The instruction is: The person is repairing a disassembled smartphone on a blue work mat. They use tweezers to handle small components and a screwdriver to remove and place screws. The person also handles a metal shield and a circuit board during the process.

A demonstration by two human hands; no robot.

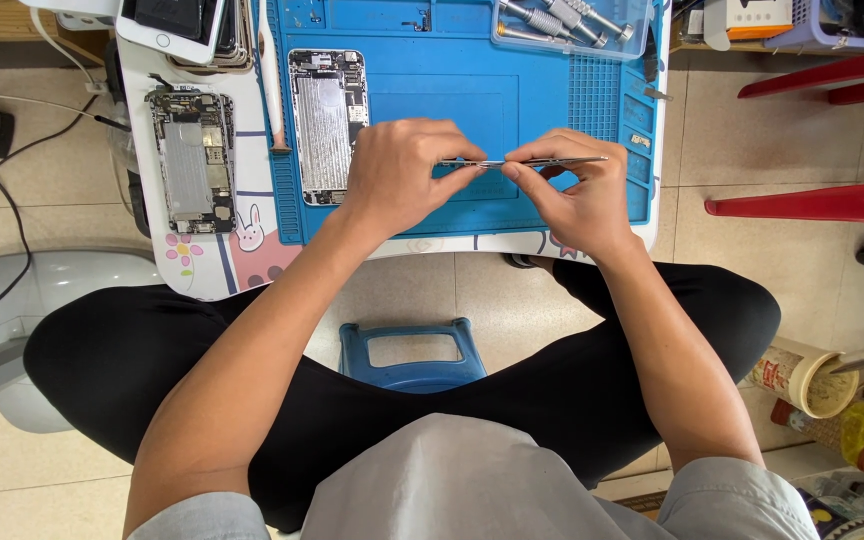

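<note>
My left hand [404, 172] and my right hand [574, 192] meet over the blue work mat [472, 70]. Together they pinch a thin metal tool, like tweezers [552, 161], held level between the fingertips. Whatever sits at its tip is too small to make out. An opened phone body [326, 122] lies on the mat left of my left hand. A second opened phone body [191, 160] lies further left on the white table [214, 262].
A clear tray of screwdrivers [567, 22] sits at the mat's far right. Stacked phones [177, 25] lie at the far left. A blue stool [410, 355] stands between my crossed legs. A red plastic chair [832, 135] stands at right, cables [2, 190] on the floor at left.
</note>
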